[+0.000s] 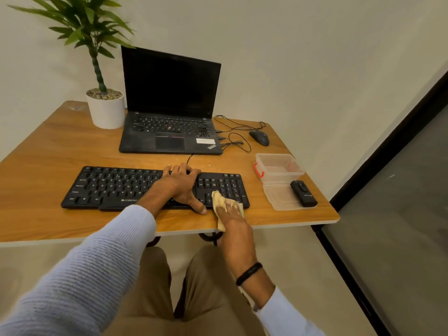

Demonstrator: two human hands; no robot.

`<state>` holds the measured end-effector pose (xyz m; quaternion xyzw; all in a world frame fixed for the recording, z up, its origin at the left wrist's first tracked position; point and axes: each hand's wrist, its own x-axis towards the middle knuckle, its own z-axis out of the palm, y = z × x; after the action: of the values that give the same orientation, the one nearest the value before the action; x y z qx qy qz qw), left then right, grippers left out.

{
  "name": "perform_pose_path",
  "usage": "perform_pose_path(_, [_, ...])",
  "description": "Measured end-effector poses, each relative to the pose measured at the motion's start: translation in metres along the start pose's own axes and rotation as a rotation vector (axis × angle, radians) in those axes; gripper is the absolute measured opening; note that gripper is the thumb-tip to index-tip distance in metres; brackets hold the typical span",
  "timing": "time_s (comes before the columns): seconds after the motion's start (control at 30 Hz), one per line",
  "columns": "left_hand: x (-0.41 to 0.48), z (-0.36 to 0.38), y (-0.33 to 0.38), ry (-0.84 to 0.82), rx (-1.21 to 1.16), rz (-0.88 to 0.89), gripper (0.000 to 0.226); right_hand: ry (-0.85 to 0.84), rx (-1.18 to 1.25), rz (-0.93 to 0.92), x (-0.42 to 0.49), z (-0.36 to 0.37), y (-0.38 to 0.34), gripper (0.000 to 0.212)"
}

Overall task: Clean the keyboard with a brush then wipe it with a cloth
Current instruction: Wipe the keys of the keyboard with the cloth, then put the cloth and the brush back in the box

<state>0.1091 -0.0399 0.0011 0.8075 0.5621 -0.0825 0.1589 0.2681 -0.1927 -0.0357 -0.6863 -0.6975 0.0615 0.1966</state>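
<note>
- Long black keyboard with white letters (116,187): lies flat near the front edge of the brown wooden table (48,166), with its thin black cord running off toward the laptop.
- Left hand (180,184): rests on top of the keyboard, a bit right of the middle. Fingers (178,169) bent over the far edge, thumb down at the near edge, holding the keyboard between them.
- Right hand (232,219): presses down on a crumpled yellow cloth (221,200). Fingers lying mostly straight on top of the cloth, not wrapped around it; thumb hidden.
- Cloth: sits on the near right corner of the keyboard, by the number keys, just beside the left thumb. One end sticks out under the palm, past the table edge.
- Black band (249,273) around the right wrist, light blue sleeves on both arms.
- Open black laptop with a dark screen (169,105) behind the keyboard.
- Green plant in a white round pot (106,110) just left of the laptop.
- Black mouse (259,137) with a looped cord to the right of the laptop.
- Clear plastic box with red clips (278,167) near the right edge, its clear lid (278,197) flat beside it, and a small black blocky thing (303,194) lying on that lid.
</note>
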Motion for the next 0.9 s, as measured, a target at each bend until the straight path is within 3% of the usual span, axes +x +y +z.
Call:
perform_pose_path(0.13, [-0.003,-0.005,0.0,-0.013,-0.014,0.009,0.134,0.075,0.521,0.144,-0.003,-0.042,0.021,0.048])
perform_pose_path(0.27, [-0.01,-0.01,0.005,-0.007,0.008,-0.004,0.135,0.106,1.329,0.466,0.001,-0.061,0.033,0.035])
perform_pose_path(0.43, [-0.037,-0.003,0.023,0.152,-0.072,0.013,0.134,0.015,1.748,0.538,-0.009,-0.073,0.025,0.026])
perform_pose_path(0.57, [-0.069,0.022,0.053,0.363,-0.525,0.114,0.081,-0.092,1.884,0.519,-0.016,-0.067,0.025,0.03])
perform_pose_path(0.63, [-0.083,0.037,0.07,0.356,-0.901,0.147,0.047,-0.123,1.878,0.507,-0.017,-0.062,0.027,0.035])
perform_pose_path(0.7, [-0.092,0.048,0.084,0.327,-1.201,0.143,0.029,-0.145,1.847,0.49,-0.017,-0.058,0.031,0.035])
perform_pose_path(0.8, [-0.088,0.055,0.094,0.367,-1.304,0.109,0.017,-0.155,1.727,0.492,-0.017,-0.057,0.04,0.033])
perform_pose_path(0.9, [-0.073,0.047,0.103,0.425,-1.272,0.059,0.009,-0.075,1.417,0.552,-0.017,-0.061,0.057,0.023])
